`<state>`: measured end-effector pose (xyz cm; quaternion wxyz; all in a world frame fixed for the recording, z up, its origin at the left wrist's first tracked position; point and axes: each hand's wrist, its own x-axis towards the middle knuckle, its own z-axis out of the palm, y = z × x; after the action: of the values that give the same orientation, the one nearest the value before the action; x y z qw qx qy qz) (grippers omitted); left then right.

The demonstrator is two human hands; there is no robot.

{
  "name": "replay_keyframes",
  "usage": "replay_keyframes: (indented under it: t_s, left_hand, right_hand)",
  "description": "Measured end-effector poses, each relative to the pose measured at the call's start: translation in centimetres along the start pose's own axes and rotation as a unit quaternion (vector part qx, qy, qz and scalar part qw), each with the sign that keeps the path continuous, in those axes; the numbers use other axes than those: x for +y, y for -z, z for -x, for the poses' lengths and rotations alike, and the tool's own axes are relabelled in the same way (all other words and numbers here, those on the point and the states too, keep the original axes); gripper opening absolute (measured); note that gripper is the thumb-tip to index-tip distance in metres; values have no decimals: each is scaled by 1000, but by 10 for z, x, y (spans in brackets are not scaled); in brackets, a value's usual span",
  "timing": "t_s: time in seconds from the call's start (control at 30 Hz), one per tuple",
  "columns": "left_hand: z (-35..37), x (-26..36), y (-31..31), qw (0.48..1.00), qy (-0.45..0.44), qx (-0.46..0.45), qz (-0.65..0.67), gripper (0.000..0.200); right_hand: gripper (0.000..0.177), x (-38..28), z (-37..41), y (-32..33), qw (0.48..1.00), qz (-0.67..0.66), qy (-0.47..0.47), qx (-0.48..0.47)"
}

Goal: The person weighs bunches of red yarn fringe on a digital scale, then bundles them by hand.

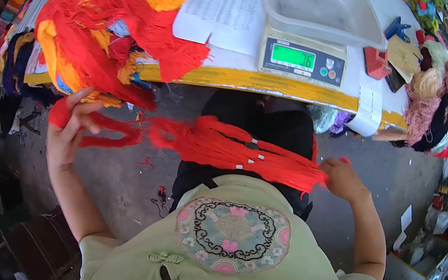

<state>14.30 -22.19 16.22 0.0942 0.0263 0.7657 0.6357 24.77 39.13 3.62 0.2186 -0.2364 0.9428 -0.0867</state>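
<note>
The red yarn (209, 141) is stretched below the tabletop edge (216, 77). The left hand (71, 124), fingers partly spread, carries a loop; the right hand (342, 180) is closed on the opposite end. Gentle, even tension should prevent tangling.

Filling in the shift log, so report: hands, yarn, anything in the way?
Left hand half-open in loop of red yarn. Right hand closed on yarn's end. Yarn stretched above lap. Nothing visibly blocking; yarn pile near left hand.
</note>
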Motion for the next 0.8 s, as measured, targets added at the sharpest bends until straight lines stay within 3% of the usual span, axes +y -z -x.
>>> replay_keyframes:
  t_s: [0.07,0.13,0.23,0.3,0.33,0.43,0.53,0.63,0.7,0.77,0.8]
  left_hand:
    - [-17,17,-61,992,-123,9,25,93]
    - [-29,39,-95,984,-133,-104,57,115]
    - [-51,56,-139,943,-229,-228,77,137]
    - [-59,68,-150,926,-248,-286,13,140]
    - [-55,78,-156,931,-196,-308,18,144]
    - [-60,75,-151,935,-150,-319,46,144]
    - [-67,56,-142,939,-192,-277,61,125]
    - [-65,58,-140,952,-198,-230,33,89]
    - [-67,58,-140,958,-199,-199,-59,81]
    - [-68,55,-147,961,-210,-173,-54,65]
    - [-68,54,-151,962,-215,-161,-52,58]
  right_hand:
    - [20,-51,-47,54,987,-122,55,87]
    - [25,-109,-85,102,926,-292,153,184]
    - [37,-176,-122,144,860,-409,183,244]
    - [35,-204,-143,159,809,-500,195,241]
    - [32,-209,-151,160,814,-482,203,252]
    - [26,-210,-169,160,825,-446,219,270]
    - [20,-201,-168,160,808,-480,226,255]
    - [19,-190,-167,161,768,-602,148,162]
    - [13,-192,-167,164,790,-536,169,245]
    - [9,-193,-167,164,816,-408,190,363]
    - [7,-190,-170,162,803,-426,202,364]
